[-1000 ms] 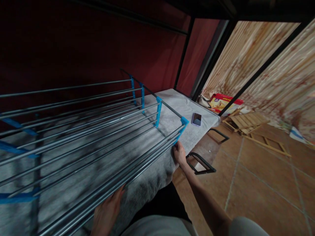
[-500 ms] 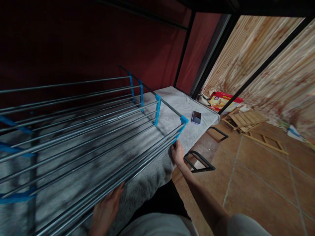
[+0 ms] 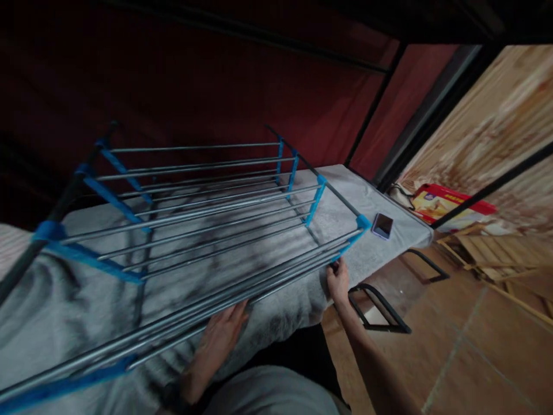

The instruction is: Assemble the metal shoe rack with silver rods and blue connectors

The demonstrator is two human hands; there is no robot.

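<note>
A shoe rack (image 3: pixel 224 225) of grey metal tubes and blue plastic connectors lies on a grey blanket (image 3: pixel 332 178). My left hand (image 3: pixel 222 331) reaches in from below, fingers stretched out against the front tubes; the fingertips are partly hidden by the tubes. At the rack's right front corner, just below the blue connector (image 3: pixel 363 222), my right hand (image 3: pixel 338 281) has its fingers closed around a dark tube end. Most of that grip is hidden by the fingers.
A phone (image 3: pixel 382 225) lies on the blanket, right of the rack. Black metal frames (image 3: pixel 380 308) stand beside the bed edge. On the tiled floor are a red and yellow box (image 3: pixel 449 202) and wooden slatted pieces (image 3: pixel 496 251). A dark red wall (image 3: pixel 242 98) rises behind.
The view has swung left, so the rack's left end now shows and everything sits further right. Both hands remain at about the same places along the rack.
</note>
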